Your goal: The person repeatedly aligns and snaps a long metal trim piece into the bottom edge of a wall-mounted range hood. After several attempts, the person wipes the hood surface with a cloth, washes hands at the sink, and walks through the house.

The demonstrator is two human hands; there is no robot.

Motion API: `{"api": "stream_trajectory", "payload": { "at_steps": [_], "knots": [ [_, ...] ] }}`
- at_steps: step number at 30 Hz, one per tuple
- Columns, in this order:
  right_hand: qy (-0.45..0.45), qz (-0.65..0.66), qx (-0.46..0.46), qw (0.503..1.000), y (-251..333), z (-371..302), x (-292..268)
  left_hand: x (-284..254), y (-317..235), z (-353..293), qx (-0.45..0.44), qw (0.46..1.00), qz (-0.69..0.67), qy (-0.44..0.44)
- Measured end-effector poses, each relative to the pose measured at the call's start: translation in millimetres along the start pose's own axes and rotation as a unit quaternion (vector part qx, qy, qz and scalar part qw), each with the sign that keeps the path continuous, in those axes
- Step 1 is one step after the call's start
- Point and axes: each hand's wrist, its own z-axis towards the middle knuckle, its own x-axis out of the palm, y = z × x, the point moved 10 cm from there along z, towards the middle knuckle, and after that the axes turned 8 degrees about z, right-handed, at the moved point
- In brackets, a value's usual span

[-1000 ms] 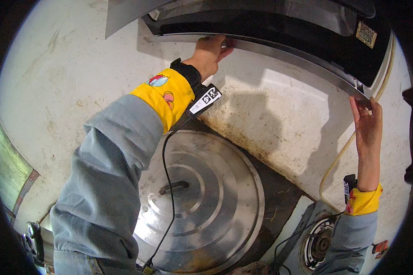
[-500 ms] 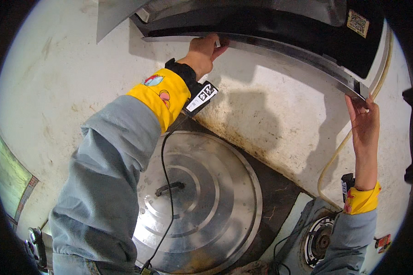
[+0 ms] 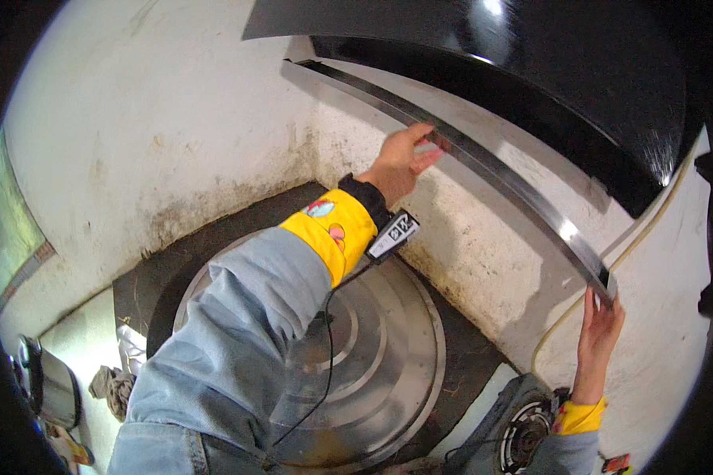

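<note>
A long, narrow metal drip tray [image 3: 495, 169] is held in both my hands, just under the black range hood [image 3: 547, 71] and apart from it. My left hand [image 3: 400, 165] pinches its lower edge near the middle, thumb on the near side. At the right end, the fingertips of my right hand [image 3: 600, 336] grip the tray from below. The tray slants from far left down to near right. Its inside is mostly turned out of sight.
Below my left arm lies a large round metal lid [image 3: 404, 356] on a dark stove top. A gas burner [image 3: 525, 435] sits at lower right. A pale hose [image 3: 566, 313] runs along the stained wall. At lower left are a metal pot [image 3: 55, 388] and a crumpled rag [image 3: 115, 390].
The tray has come away from the hood's lower edge and moved down toward me. Both hands have moved down with it, and the view has shifted.
</note>
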Motion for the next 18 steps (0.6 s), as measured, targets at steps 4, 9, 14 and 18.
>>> {"api": "stream_trajectory", "payload": {
  "at_steps": [4, 9, 14, 18],
  "knots": [
    [-0.023, 0.023, 0.021, 0.999, 0.6, -24.4, -2.8, 12.5, -22.8, -39.9, 0.001, 0.996, -0.008, 0.091],
    [-0.029, 0.042, 0.045, 0.998, -21.5, -81.4, 32.4, -38.0, -10.1, -94.1, -0.048, 0.995, -0.039, 0.075],
    [-0.114, 0.016, -0.048, 0.992, -17.7, -101.7, 45.6, -72.6, -3.5, -100.5, -0.012, 0.989, -0.138, 0.054],
    [-0.172, 0.046, 0.002, 0.984, -21.4, -115.5, 54.0, -100.7, 10.4, -120.0, -0.064, 0.992, -0.104, -0.021]
  ]
}}
